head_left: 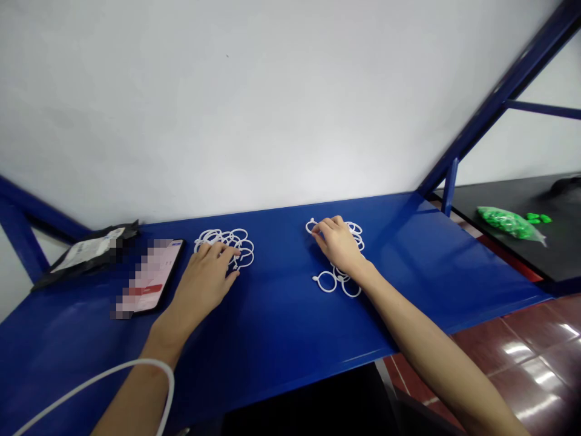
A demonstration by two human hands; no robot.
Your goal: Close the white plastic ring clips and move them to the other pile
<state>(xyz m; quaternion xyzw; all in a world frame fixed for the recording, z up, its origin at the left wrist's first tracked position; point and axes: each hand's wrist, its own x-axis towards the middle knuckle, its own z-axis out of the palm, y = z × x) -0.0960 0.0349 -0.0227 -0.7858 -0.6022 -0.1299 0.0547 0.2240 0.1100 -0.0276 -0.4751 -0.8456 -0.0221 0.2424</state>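
Observation:
My left hand (206,272) rests on a tangled pile of white plastic rings (242,234), with the thumb apart from the fingers. Each ring seems to carry a small knob or clip, like a curtain ring. Over a second group of these rings (327,282), to the right, is my right hand (336,241). Its thumb and forefinger are pinched at the edge of one white ring (310,227), whose knob points up and away. The palm and wrist hide part of that group.
A phone (157,272) with a lit screen lies left of my left hand, beside a black package (91,251) with a white label. A white cable (122,365) loops over my left forearm. Farther right, a bag of green pieces (508,223) lies on a black table (512,254).

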